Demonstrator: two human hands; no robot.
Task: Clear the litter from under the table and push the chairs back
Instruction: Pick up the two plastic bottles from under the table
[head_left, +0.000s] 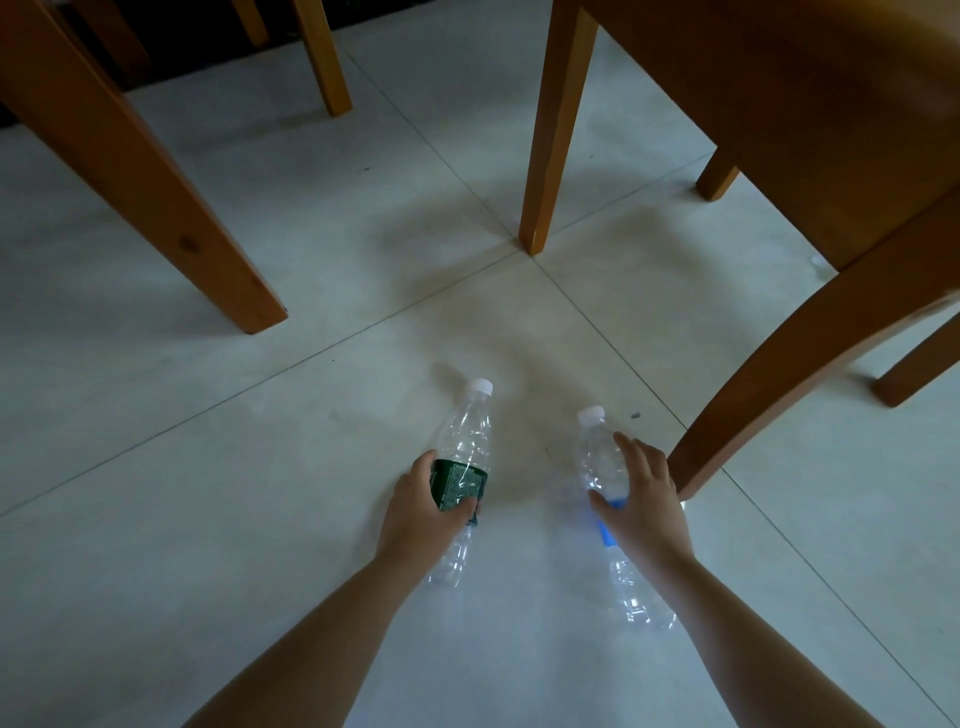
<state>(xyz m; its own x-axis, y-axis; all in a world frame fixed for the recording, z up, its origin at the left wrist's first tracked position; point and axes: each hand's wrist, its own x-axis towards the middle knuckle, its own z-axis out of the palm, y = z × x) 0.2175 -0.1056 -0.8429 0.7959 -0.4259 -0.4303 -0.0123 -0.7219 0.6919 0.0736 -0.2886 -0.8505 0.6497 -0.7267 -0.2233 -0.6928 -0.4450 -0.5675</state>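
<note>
**Two Empty Bottles Seized Beside The Chairs**

My left hand wraps the green-labelled bottle at its band, probably the firmest spot. My right hand curls over the blue-labelled bottle at mid-body, thumb one side and fingers the other. Both appear to lie on the pale tiled floor, caps toward 12 o'clock, so one reach could lift the pair. A wooden chair stands at 2 o'clock, its near leg just beside my right hand. A thick wooden leg slants at 10 o'clock. The light is dim.

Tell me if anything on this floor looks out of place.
Two empty bottles litter the floor: green-label bottle in the left hand, blue-label bottle in the right hand. A small clear scrap lies by the chair.
</note>
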